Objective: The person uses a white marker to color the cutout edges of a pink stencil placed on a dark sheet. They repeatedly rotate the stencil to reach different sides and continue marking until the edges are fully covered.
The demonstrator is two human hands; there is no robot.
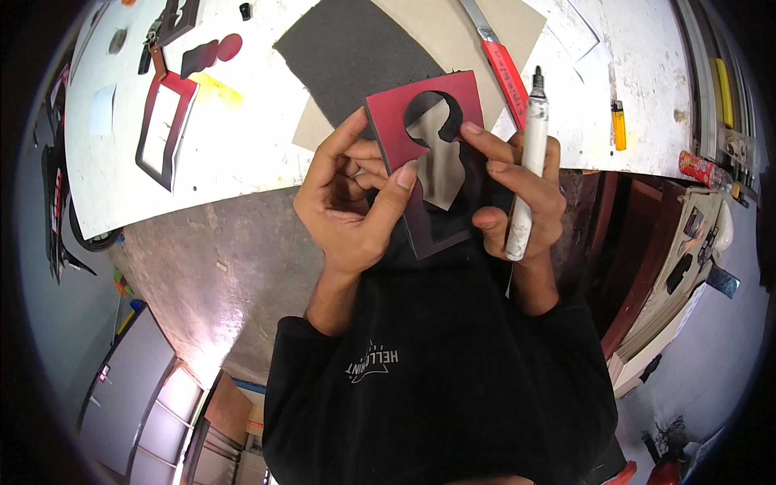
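My left hand (349,202) grips a rectangular board (390,121) by its left edge, thumb in front and fingers behind. The board fades from red to black and has a rough-edged, rounded cutout through its middle. My right hand (540,198) has a white marker pen (530,162) held between its fingers, black tip upward. The right index fingertip rests on the board beside the cutout. Beyond the hands, a knife with a red handle (507,81) lies on a beige board (521,28), next to a dark grey sheet (347,61).
The white table (242,170) spans the far side. On its left lie a red-and-black frame (146,145) and a small red-and-black cut shape (212,52). A yellow lighter (619,128) lies at right, near a red packet (703,168) at the edge.
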